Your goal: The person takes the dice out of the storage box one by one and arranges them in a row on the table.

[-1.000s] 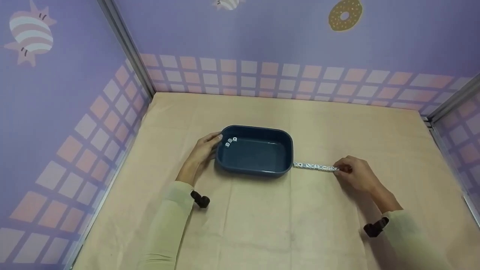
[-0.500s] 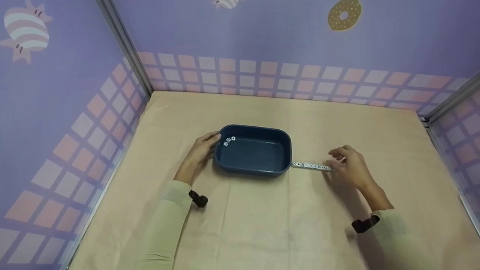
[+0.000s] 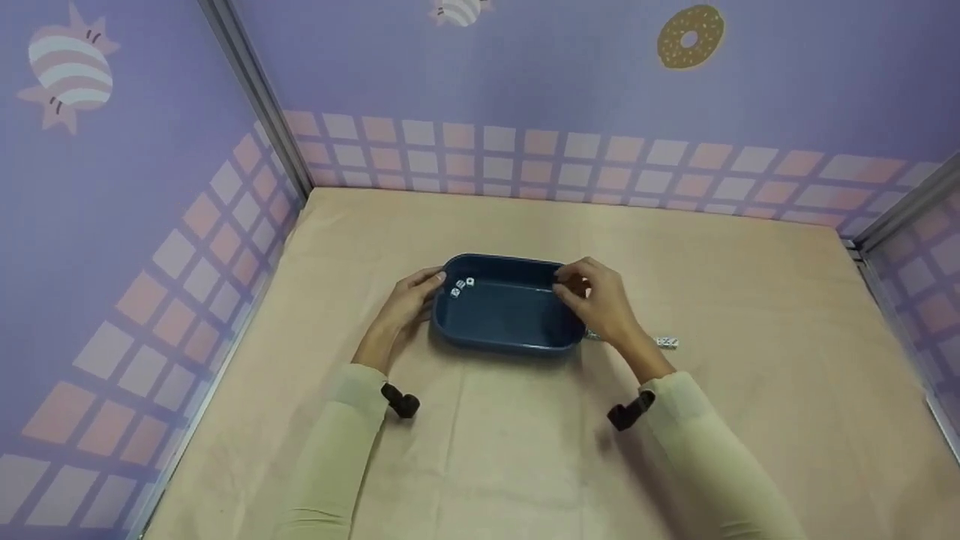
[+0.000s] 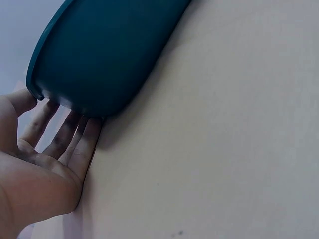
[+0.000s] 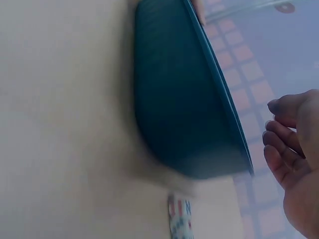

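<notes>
A dark blue rectangular plastic container [image 3: 510,319] with rounded corners stands on the table. My left hand [image 3: 405,300] grips its left end, thumb at the rim and fingers against the outer wall, as the left wrist view shows. Inside, near that end, lie three white dice [image 3: 460,284]. Over the container's right end hovers my right hand [image 3: 600,296], fingers loosely bent; I see nothing held between them. A straight row of dice [image 3: 666,343] runs right from the container on the table, its middle hidden behind my right wrist. The right wrist view shows part of that row, blurred.
A beige cloth [image 3: 510,442] covers the table. Purple walls with printed tiles [image 3: 499,161] enclose the back and both sides, with metal posts [image 3: 259,97] at the corners. Each wrist wears a small black camera [image 3: 630,409].
My right hand has left the far right end of the dice row and moved left and up over the container. My left hand keeps its grip, and the three dice inside stay put.
</notes>
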`<state>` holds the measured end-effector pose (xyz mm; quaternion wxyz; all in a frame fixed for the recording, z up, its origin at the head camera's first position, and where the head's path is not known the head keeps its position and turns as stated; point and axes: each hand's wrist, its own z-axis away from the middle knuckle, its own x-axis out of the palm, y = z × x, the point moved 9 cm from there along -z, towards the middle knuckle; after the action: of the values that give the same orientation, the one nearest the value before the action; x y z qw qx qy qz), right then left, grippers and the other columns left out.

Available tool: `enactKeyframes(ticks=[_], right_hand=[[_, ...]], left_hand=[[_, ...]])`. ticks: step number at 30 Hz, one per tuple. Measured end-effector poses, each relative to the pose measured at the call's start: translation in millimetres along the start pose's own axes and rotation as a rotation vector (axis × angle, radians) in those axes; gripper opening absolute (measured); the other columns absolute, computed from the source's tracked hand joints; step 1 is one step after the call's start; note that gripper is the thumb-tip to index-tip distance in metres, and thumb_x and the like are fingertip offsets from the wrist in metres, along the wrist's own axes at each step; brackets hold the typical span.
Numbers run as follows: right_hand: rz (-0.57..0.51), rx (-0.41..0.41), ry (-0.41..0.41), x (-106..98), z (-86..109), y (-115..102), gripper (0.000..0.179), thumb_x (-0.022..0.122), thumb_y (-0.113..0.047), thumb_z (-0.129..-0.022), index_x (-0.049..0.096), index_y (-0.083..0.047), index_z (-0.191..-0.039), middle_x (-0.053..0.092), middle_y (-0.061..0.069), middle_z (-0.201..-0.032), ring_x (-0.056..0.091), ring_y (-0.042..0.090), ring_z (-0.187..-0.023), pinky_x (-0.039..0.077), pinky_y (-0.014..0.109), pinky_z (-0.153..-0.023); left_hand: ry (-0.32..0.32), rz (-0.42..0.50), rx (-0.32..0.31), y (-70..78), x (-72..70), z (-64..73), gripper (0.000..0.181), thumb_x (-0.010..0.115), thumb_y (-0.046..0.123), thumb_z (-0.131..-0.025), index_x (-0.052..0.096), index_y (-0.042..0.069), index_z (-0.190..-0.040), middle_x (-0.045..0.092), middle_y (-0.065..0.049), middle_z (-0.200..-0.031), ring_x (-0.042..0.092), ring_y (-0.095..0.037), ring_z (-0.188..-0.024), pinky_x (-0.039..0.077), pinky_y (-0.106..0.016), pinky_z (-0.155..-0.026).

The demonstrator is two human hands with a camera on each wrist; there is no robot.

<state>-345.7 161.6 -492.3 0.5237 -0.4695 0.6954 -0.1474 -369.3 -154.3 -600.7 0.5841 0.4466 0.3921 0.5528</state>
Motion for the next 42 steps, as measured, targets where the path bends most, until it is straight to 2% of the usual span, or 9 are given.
enactKeyframes(ticks=[5, 11, 16, 23, 28, 35, 38, 42], right_hand=[[-0.024, -0.016, -0.037, 42, -22.9, -14, 0.021, 0.079, -0.008, -0.097, 0.075, 0.004, -0.113, 0.071, 0.011, -0.103, 0.069, 0.023, -0.089, 0.058, 0.036, -0.080], [-0.073, 0.046, -0.066, 87, -42.4, -23, 0.025, 0.080, -0.009, -0.096, 0.075, 0.004, -0.117, 0.072, 0.012, -0.107, 0.070, 0.023, -0.095, 0.059, 0.036, -0.086], [-0.081, 0.074, -0.101, 114, -52.5, -27, 0.029, 0.080, -0.007, -0.096, 0.074, 0.005, -0.121, 0.073, 0.014, -0.109, 0.072, 0.025, -0.099, 0.059, 0.035, -0.089], [-0.058, 0.105, -0.123, 135, -57.4, -25, 0.033, 0.080, -0.005, -0.095, 0.072, 0.006, -0.125, 0.073, 0.020, -0.117, 0.072, 0.031, -0.107, 0.059, 0.040, -0.094], [0.011, 0.094, -0.153, 143, -57.1, -21, 0.037, 0.080, -0.007, -0.095, 0.071, 0.006, -0.129, 0.073, 0.020, -0.122, 0.070, 0.032, -0.114, 0.056, 0.042, -0.100], [0.091, 0.114, -0.281, 156, -54.7, -15, 0.043, 0.079, -0.012, -0.097, 0.068, 0.001, -0.137, 0.069, 0.017, -0.136, 0.063, 0.031, -0.131, 0.048, 0.042, -0.113], [0.097, 0.129, -0.313, 160, -52.5, -13, 0.040, 0.079, -0.011, -0.097, 0.070, 0.000, -0.135, 0.069, 0.016, -0.135, 0.063, 0.030, -0.130, 0.048, 0.043, -0.112], [0.127, 0.116, -0.317, 162, -51.6, -14, 0.030, 0.078, -0.007, -0.096, 0.076, -0.002, -0.126, 0.071, 0.013, -0.125, 0.064, 0.030, -0.120, 0.050, 0.044, -0.107]], left_hand=[[-0.013, 0.031, -0.005, -0.5, 0.4, 0.6, 0.052, 0.068, 0.042, -0.105, 0.060, 0.018, -0.150, 0.063, -0.009, -0.144, 0.065, -0.027, -0.127, 0.056, -0.037, -0.100], [-0.017, 0.032, -0.002, 0.1, 0.3, 1.7, 0.050, 0.068, 0.040, -0.105, 0.061, 0.017, -0.149, 0.063, -0.009, -0.145, 0.065, -0.026, -0.127, 0.056, -0.035, -0.098], [-0.015, 0.019, 0.003, 1.2, 0.0, 1.8, 0.052, 0.067, 0.041, -0.106, 0.060, 0.015, -0.150, 0.062, -0.011, -0.146, 0.063, -0.027, -0.129, 0.056, -0.034, -0.098], [-0.027, 0.039, 0.010, 1.1, 1.7, 1.1, 0.051, 0.068, 0.039, -0.106, 0.060, 0.014, -0.150, 0.064, -0.011, -0.144, 0.064, -0.027, -0.129, 0.057, -0.034, -0.096], [-0.049, 0.041, 0.016, 0.4, 3.4, 0.9, 0.051, 0.067, 0.039, -0.106, 0.060, 0.015, -0.150, 0.065, -0.010, -0.143, 0.065, -0.026, -0.129, 0.057, -0.035, -0.098], [-0.044, 0.063, 0.014, 2.2, 3.0, 1.9, 0.049, 0.067, 0.038, -0.106, 0.061, 0.015, -0.149, 0.066, -0.011, -0.141, 0.068, -0.027, -0.125, 0.059, -0.034, -0.096], [-0.041, 0.048, 0.012, 0.8, 2.6, 1.6, 0.047, 0.067, 0.037, -0.107, 0.062, 0.014, -0.148, 0.066, -0.011, -0.141, 0.068, -0.026, -0.125, 0.059, -0.033, -0.095], [-0.032, 0.010, 0.032, 1.9, 0.8, 0.2, 0.048, 0.065, 0.037, -0.107, 0.062, 0.012, -0.148, 0.065, -0.012, -0.144, 0.066, -0.028, -0.128, 0.058, -0.034, -0.096]])
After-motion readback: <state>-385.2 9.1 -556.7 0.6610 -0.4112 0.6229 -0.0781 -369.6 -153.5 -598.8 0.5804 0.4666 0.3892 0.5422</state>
